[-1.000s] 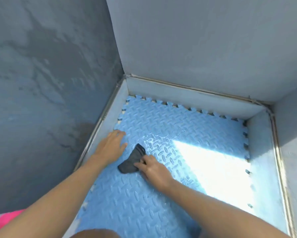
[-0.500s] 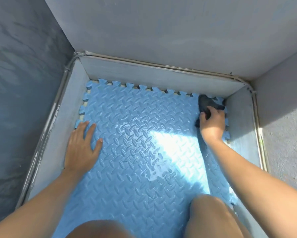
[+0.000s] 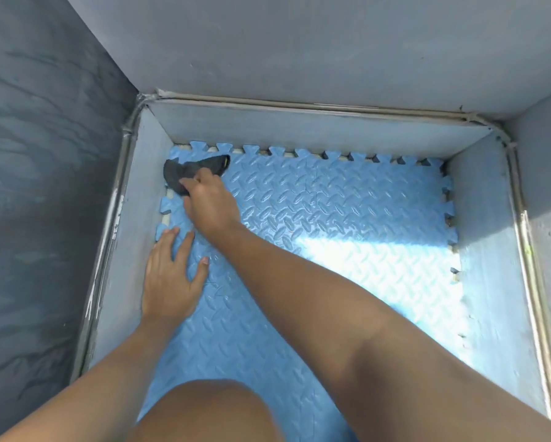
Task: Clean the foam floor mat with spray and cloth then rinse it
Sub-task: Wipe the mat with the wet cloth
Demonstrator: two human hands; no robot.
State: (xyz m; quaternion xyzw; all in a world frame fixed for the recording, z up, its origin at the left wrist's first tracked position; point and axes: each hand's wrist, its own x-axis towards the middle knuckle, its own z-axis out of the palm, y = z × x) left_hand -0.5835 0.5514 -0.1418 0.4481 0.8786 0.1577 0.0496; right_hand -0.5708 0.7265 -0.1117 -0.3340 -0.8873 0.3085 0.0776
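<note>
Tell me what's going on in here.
A person leans over a blue foam floor mat laid inside a low-walled enclosure. Their right hand grips a dark cloth against the mat's far left corner, while the left hand rests flat on the mat near its left edge. The mat's surface looks wet and glossy.

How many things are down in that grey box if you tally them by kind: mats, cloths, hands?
blue foam mat: 1
dark cloth: 1
hands: 2 (left hand flat on the mat, right hand gripping the cloth)
Total: 4
</note>
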